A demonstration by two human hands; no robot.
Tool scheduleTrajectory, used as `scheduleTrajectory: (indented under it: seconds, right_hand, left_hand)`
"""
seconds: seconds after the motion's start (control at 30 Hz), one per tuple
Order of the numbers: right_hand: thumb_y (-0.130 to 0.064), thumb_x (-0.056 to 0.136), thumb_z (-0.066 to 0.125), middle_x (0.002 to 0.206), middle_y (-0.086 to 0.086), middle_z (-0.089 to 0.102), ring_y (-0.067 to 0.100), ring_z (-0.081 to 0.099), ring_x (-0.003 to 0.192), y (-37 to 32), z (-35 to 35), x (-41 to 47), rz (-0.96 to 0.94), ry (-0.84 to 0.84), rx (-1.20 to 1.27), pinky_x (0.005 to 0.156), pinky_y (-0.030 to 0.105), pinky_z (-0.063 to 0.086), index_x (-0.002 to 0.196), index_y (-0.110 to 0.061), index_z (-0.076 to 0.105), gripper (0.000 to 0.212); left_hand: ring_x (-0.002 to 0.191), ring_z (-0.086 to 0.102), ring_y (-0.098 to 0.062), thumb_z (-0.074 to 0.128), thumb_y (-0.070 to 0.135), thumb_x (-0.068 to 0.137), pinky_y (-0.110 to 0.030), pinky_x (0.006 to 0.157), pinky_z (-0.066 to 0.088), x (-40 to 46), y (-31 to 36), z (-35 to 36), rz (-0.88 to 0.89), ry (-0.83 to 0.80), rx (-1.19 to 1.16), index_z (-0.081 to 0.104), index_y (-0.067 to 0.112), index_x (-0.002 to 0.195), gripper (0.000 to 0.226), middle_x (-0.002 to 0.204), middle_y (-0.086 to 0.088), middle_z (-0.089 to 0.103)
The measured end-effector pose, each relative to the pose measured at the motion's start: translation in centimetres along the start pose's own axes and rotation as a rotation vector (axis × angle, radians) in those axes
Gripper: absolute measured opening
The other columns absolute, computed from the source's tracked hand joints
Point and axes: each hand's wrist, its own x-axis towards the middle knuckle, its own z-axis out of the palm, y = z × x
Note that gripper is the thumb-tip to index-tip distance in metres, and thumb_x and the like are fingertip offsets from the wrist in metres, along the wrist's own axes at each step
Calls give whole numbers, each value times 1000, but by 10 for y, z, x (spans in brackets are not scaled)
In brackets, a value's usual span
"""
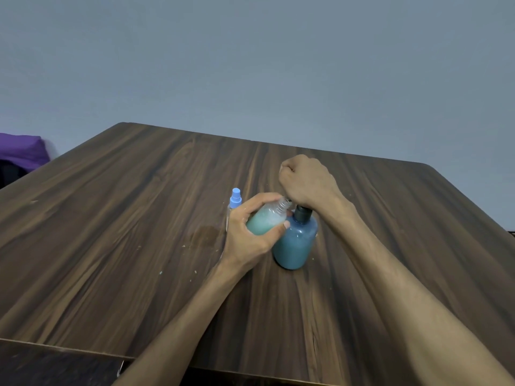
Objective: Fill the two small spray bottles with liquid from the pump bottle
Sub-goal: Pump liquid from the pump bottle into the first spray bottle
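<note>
A round blue pump bottle [296,243] with a dark collar stands on the wooden table [139,218]. My right hand [306,182] covers its pump head from above, fingers curled round it; the head itself is hidden. My left hand [250,232] grips a small clear spray bottle [266,221], uncapped and tilted, its threaded neck up against the pump under my right hand. It holds pale blue-green liquid to well over half. A second small spray bottle [235,203] with a light blue cap stands upright just behind my left hand.
A damp patch [206,235] and small pale specks lie on the table left of the bottles. A purple object [19,150] sits beyond the table's left edge. A grey wall rises behind.
</note>
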Motion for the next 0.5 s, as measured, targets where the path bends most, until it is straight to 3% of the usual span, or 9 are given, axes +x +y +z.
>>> scheduleTrajectory:
  seconds: [0.13, 0.27, 0.37, 0.5]
  right_hand:
    - [-13, 89, 44, 60, -3, 52, 26, 46, 64, 1, -3, 0, -43, 70, 29, 56, 34, 31, 63, -13, 45, 26]
    - [-14, 89, 44, 64, -2, 55, 28, 49, 67, -1, 0, -1, -24, 15, -14, 62, 35, 34, 63, -14, 49, 27]
    - [-13, 90, 45, 60, -3, 51, 25, 45, 63, 1, -3, 2, -57, 90, 20, 57, 34, 32, 64, -14, 46, 26]
    - [-13, 89, 44, 60, -2, 52, 28, 47, 66, 1, 2, 2, -47, 19, 0, 63, 35, 34, 60, -15, 46, 29]
  left_hand:
    - [98, 76, -20, 81, -7, 79, -27, 87, 58, 1, 2, -1, 11, -13, 10, 70, 22, 114, 47, 107, -1, 78]
    - [96, 75, -9, 80, -4, 78, -22, 86, 56, 0, 3, -1, -7, -5, 9, 69, 23, 113, 46, 106, 13, 77]
    - [99, 76, -16, 80, -5, 79, -28, 88, 58, 0, 3, -1, 8, -12, -3, 69, 24, 113, 46, 108, 6, 78]
    - [96, 75, -12, 81, -2, 78, -23, 86, 56, 1, 2, 0, -22, -2, 3, 69, 22, 113, 44, 107, 9, 77]
